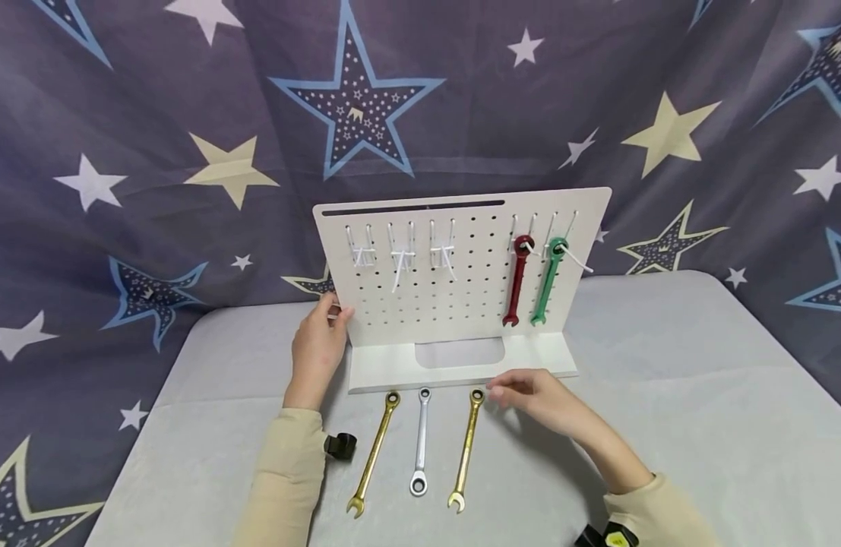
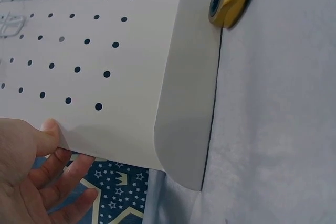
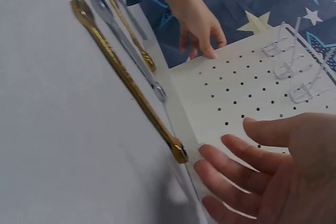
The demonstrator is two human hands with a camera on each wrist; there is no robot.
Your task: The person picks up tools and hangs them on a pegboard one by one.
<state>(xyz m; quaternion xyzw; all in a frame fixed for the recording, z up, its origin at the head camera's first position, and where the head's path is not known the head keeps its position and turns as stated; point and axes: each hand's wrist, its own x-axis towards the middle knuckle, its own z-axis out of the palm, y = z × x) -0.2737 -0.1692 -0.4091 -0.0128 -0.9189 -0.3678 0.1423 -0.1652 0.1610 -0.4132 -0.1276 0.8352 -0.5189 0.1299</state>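
Observation:
My left hand (image 1: pixel 317 351) pinches the left edge of a white pegboard stand (image 1: pixel 427 304). In the left wrist view its thumb (image 2: pixel 48 134) lies on the front face, the other fingers behind the edge. Just right of the right gold wrench (image 1: pixel 466 448), my right hand (image 1: pixel 545 401) hovers with loosely bent fingers, holding nothing. A silver wrench (image 1: pixel 422 441) and another gold wrench (image 1: pixel 374 456) lie farther left on the cloth. On the board's right side hang a red wrench (image 1: pixel 518 281) and a green wrench (image 1: pixel 548 282).
Three white hooks, the left one (image 1: pixel 362 254) among them, stick out from the board's left half. Light grey cloth (image 1: pixel 666 395) covers the table. A star-patterned curtain (image 1: pixel 488 137) hangs behind. Dark straps with black devices (image 1: pixel 341 446) sit at both wrists.

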